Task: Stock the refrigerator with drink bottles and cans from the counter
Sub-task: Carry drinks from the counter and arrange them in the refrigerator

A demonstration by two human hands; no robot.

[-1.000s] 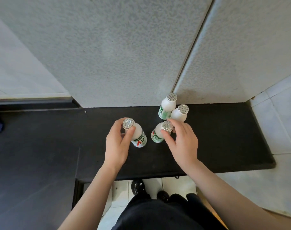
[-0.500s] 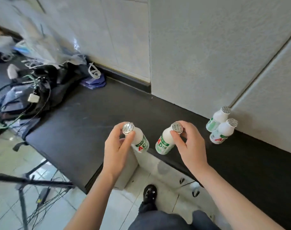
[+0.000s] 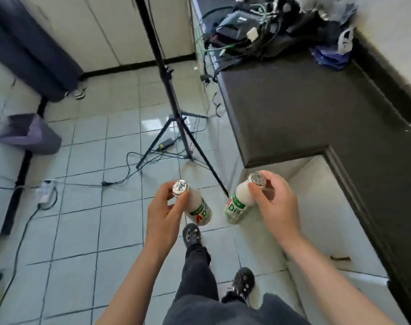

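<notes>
My left hand (image 3: 163, 216) grips a small white drink bottle (image 3: 197, 207) with a foil cap and a red and green label, held by its neck over the tiled floor. A second bottle of the same kind (image 3: 238, 202) hangs from my right hand (image 3: 276, 202), whose fingers pinch it near the cap. Both bottles are off the black counter (image 3: 305, 109), which runs along the right. No refrigerator is in view.
A black tripod (image 3: 174, 99) stands on the tiled floor just ahead, with cables and a power strip (image 3: 45, 193) around it. Bags, wires and electronics (image 3: 258, 26) pile on the counter's far end. A grey bin (image 3: 28, 134) sits at left. My feet (image 3: 243, 283) show below.
I have turned left away from the wall and counter, carrying both bottles off the counter and out over the floor. The two bottles left by the wall are out of view.
</notes>
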